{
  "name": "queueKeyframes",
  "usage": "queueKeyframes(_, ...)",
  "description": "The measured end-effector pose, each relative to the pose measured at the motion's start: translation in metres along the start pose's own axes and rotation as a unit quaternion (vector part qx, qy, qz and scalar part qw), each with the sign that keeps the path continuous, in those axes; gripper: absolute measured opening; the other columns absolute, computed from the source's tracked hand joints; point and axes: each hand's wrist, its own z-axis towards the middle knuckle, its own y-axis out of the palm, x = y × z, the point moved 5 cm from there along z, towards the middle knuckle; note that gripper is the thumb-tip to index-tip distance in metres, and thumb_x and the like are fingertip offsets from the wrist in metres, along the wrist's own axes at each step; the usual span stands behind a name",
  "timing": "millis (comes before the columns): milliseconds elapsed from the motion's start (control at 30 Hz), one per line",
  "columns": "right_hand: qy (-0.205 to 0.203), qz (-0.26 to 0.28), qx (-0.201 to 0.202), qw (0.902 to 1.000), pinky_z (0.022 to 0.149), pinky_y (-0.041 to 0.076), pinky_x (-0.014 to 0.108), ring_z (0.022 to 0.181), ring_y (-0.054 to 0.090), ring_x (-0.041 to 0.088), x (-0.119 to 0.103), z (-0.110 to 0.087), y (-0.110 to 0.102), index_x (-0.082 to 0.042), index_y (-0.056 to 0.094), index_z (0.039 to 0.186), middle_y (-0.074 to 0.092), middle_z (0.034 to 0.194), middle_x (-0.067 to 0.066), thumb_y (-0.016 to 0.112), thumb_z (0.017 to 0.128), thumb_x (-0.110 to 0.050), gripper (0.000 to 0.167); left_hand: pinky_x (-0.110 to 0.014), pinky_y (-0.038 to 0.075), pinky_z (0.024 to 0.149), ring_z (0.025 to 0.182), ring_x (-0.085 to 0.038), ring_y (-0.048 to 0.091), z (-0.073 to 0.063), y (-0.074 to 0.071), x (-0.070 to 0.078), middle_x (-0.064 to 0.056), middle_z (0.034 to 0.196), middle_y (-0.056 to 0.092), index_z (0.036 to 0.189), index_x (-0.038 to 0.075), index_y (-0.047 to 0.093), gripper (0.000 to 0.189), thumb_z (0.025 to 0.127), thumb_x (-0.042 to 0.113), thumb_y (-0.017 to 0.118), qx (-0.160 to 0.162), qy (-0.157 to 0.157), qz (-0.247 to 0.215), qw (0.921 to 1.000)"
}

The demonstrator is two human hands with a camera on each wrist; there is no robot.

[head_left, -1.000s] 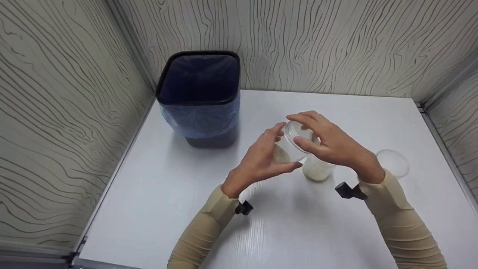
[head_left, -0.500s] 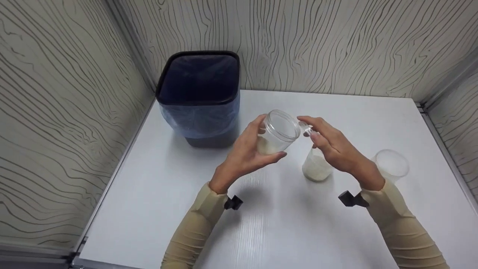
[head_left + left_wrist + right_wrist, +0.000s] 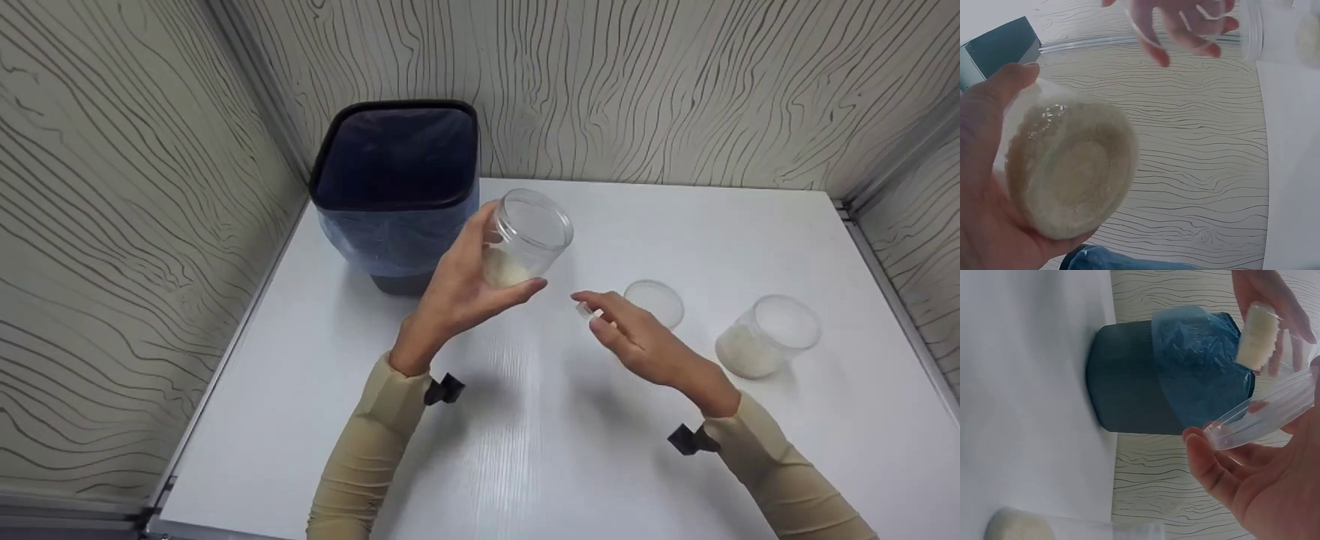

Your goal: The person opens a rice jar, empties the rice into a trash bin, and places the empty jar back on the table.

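Observation:
My left hand [image 3: 457, 292] grips a clear screw-top jar [image 3: 544, 259] round its side, tilted and raised above the table. Pale, grain-like filling lies in its lower part; in the left wrist view the jar's base [image 3: 1081, 174] faces the camera. No lid covers its mouth. Lower and to the right, my right hand [image 3: 649, 349] holds a clear lid [image 3: 1266, 410] by its edge, apart from the jar. Seen from the head, most of that lid is hidden by the fingers. Beyond this hand shows the round rim [image 3: 681, 307] of another jar, its body hidden.
An open jar [image 3: 750, 352] with similar filling stands on the white table [image 3: 480, 465], to the right. A dark bin [image 3: 397, 199] with a blue liner stands at the back left. Patterned walls [image 3: 637, 90] enclose the back and sides.
The lid has come off the jar in my left hand. That jar has moved left and up. My right hand has drawn away with the lid, moving down and slightly left.

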Motion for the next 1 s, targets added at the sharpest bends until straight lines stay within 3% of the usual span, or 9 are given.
queueKeyframes(200, 0.038, -0.035, -0.042, 0.9978, 0.080, 0.055, 0.037, 0.105, 0.060, 0.018, 0.013, -0.003, 0.030, -0.023, 0.047, 0.143, 0.057, 0.126, 0.001, 0.063, 0.092, -0.048, 0.059, -0.028, 0.050, 0.094, 0.116, -0.010, 0.055, 0.004, -0.016, 0.002, -0.002, 0.133, 0.054, 0.148, 0.012, 0.033, 0.095, 0.075, 0.048, 0.081, 0.010, 0.000, -0.005, 0.9999)
queueKeyframes(467, 0.019, -0.097, -0.059, 0.9934, 0.095, 0.052, 0.042, 0.116, 0.054, 0.021, 0.027, -0.004, 0.061, -0.021, 0.048, 0.142, 0.054, 0.130, 0.006, 0.062, 0.088, -0.059, 0.067, -0.033, 0.047, 0.100, 0.120, -0.011, 0.053, 0.006, -0.033, 0.002, 0.000, 0.137, 0.053, 0.149, 0.013, 0.030, 0.098, 0.074, 0.048, 0.082, 0.027, 0.000, -0.005, 0.9996)
queueKeyframes(667, 0.011, -0.135, -0.070, 0.9883, 0.090, 0.055, 0.042, 0.117, 0.055, 0.025, 0.039, -0.009, 0.080, -0.018, 0.048, 0.142, 0.051, 0.135, 0.009, 0.063, 0.089, -0.055, 0.067, -0.035, 0.047, 0.100, 0.120, -0.013, 0.053, 0.005, -0.044, 0.000, -0.001, 0.139, 0.052, 0.150, 0.013, 0.030, 0.099, 0.073, 0.049, 0.082, 0.039, -0.013, 0.018, 0.9990)
queueKeyframes(1000, -0.013, -0.213, -0.080, 0.9736, 0.089, 0.052, 0.048, 0.114, 0.055, 0.035, 0.056, -0.013, 0.096, -0.011, 0.050, 0.138, 0.054, 0.132, 0.019, 0.070, 0.087, -0.042, 0.064, -0.036, 0.042, 0.106, 0.125, -0.015, 0.051, 0.011, -0.065, 0.003, -0.008, 0.141, 0.052, 0.149, 0.006, 0.029, 0.101, 0.073, 0.045, 0.083, 0.061, 0.011, 0.023, 0.9978)
